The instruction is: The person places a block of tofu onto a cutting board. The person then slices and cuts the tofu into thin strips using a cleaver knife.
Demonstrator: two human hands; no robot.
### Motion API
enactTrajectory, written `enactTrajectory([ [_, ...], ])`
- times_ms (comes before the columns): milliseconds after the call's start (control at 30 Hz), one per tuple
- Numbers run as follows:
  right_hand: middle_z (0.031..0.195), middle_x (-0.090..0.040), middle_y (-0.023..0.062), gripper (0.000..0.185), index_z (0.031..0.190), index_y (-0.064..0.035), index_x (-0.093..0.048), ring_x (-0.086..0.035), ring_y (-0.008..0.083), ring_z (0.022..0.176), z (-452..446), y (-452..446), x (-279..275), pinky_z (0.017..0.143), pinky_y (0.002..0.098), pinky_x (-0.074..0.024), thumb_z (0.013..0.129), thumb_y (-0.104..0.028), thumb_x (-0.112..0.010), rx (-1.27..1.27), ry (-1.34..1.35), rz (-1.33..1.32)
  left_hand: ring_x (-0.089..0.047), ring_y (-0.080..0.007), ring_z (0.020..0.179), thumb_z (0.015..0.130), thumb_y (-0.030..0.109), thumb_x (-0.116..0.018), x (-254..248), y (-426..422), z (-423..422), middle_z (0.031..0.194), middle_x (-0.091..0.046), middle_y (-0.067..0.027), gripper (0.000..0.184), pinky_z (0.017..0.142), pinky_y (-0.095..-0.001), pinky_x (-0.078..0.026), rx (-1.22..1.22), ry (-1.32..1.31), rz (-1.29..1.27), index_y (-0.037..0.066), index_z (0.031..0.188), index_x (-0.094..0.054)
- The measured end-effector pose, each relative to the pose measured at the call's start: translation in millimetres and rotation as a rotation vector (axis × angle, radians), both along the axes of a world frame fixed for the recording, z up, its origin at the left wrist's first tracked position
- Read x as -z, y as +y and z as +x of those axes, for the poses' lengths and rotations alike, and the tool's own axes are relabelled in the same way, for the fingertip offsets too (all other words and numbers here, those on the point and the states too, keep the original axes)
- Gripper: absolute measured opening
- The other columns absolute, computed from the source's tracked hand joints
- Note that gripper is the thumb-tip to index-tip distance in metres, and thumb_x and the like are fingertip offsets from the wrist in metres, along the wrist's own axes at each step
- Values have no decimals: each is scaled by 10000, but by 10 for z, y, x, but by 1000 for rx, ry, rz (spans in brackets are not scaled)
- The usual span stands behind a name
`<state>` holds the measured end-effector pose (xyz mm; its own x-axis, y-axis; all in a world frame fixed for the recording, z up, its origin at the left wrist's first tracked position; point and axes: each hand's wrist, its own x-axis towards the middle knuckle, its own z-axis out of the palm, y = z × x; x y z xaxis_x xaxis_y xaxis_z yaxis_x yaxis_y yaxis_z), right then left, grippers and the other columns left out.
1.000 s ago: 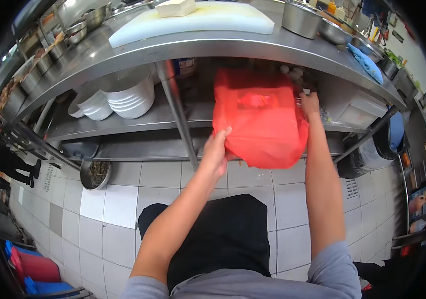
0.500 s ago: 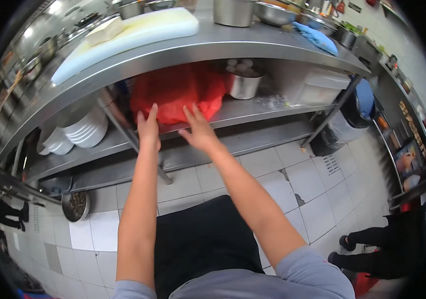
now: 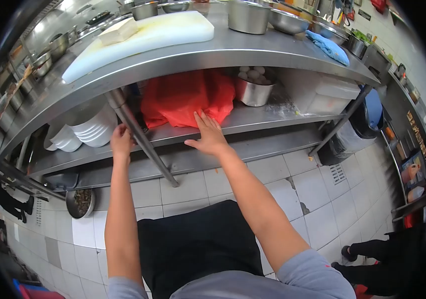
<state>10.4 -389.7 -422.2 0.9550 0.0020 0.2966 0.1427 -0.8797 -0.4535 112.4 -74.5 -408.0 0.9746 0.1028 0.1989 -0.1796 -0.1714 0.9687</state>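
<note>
A red plastic bag or sheet (image 3: 188, 97) lies bunched over something hidden on the shelf under the steel counter. My right hand (image 3: 210, 137) rests its spread fingertips on the front edge of that red plastic, thumb out to the side. Just left of the counter's metal leg (image 3: 140, 137), my left hand (image 3: 122, 142) is raised with its fingers curled in, and no object shows in it. A stack of white bowls (image 3: 90, 129) stands on the shelf close by on its left. Right of the red plastic sits a metal pot (image 3: 255, 93) holding eggs (image 3: 254, 74).
On the counter (image 3: 183, 59) are a white cutting board (image 3: 173, 35) with a pale block (image 3: 118, 31), a steel pot (image 3: 248, 17) and a blue cloth (image 3: 328, 48). A lidded plastic bin (image 3: 325, 94) and a trash can (image 3: 345, 142) stand right. Another person's legs (image 3: 367, 259) show lower right.
My left hand has left the red plastic and moved left past the counter leg, its fingers curling. My right hand stays at the red plastic. The view has shifted slightly.
</note>
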Motion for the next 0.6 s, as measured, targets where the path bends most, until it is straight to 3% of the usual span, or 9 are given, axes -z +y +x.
enactTrajectory([
  [100, 1756, -197, 180, 1179, 1694, -87, -191, -216, 325, 1618, 20, -53, -40, 1320, 465, -150, 824, -605, -795, -38, 34, 41, -632, -125, 669, 1000, 211, -734, -77, -100, 349, 830, -709, -31, 190, 581, -318, -491, 86, 57, 106, 34, 1069, -744],
  [167, 1756, -199, 181, 1180, 1697, -103, -196, -213, 322, 1619, 52, -58, -27, 1321, 468, -149, 821, -624, -791, -30, 63, 60, -672, -163, 712, 929, 320, -821, 58, -11, 557, 810, -729, -52, 296, 633, -378, -520, 221, 45, 167, 28, 956, -779],
  [233, 1756, -200, 181, 1180, 1697, -110, -199, -214, 322, 1619, 50, -46, -49, 1322, 469, -146, 820, -631, -791, -38, 67, 70, -713, -219, 797, 856, 484, -853, 207, -5, 842, 863, -754, -127, 493, 734, -413, -552, 142, 117, 360, 6, 966, -801],
  [267, 1756, -201, 181, 1180, 1698, -116, -202, -216, 321, 1618, 53, -39, -54, 1323, 470, -143, 818, -638, -790, -9, 73, 75, -713, -219, 797, 856, 484, -853, 143, 4, 822, 863, -754, -127, 493, 734, -413, -552, 126, 112, 365, 6, 966, -801],
  [333, 1755, -203, 179, 1180, 1697, -121, -207, -220, 322, 1616, 52, -32, -44, 1323, 471, -144, 815, -641, -792, -16, 76, 76, -756, -318, 987, 829, 580, -817, 27, -51, 795, 998, -776, -218, 653, 876, -445, -568, 135, 213, 726, -10, 1108, -787],
  [367, 1755, -205, 178, 1180, 1697, -126, -212, -225, 323, 1615, 48, -47, -45, 1323, 472, -144, 812, -645, -794, -13, 87, 75, -756, -318, 987, 829, 580, -817, 125, -13, 937, 998, -776, -218, 653, 876, -445, -568, 133, 210, 722, -10, 1108, -787],
  [467, 1736, -229, 227, 1170, 1697, -133, -215, -255, 363, 1601, 12, -31, -74, 1308, 492, -183, 815, -615, -812, -4, 71, 83, -703, -391, 1192, 911, 520, -722, 349, 108, 1200, 1177, -747, -266, 592, 994, -481, -551, 7, 112, 1115, 0, 1191, -764],
  [533, 1734, -238, 224, 1167, 1697, -136, -217, -254, 362, 1601, 36, -37, -40, 1308, 490, -182, 815, -613, -813, -10, 61, 85, -640, -415, 1279, 977, 379, -635, 13, 54, 900, 1287, -702, -265, 463, 1033, -499, -542, -33, 187, 1151, 4, 1227, -744],
  [600, 1732, -247, 220, 1164, 1697, -139, -220, -253, 360, 1602, 52, -47, -27, 1307, 487, -182, 815, -612, -814, -8, 49, 90, -657, -414, 1252, 985, 324, -610, 316, 190, 1214, 1269, -709, -263, 411, 1021, -498, -548, 14, 188, 1076, 8, 1204, -753],
])
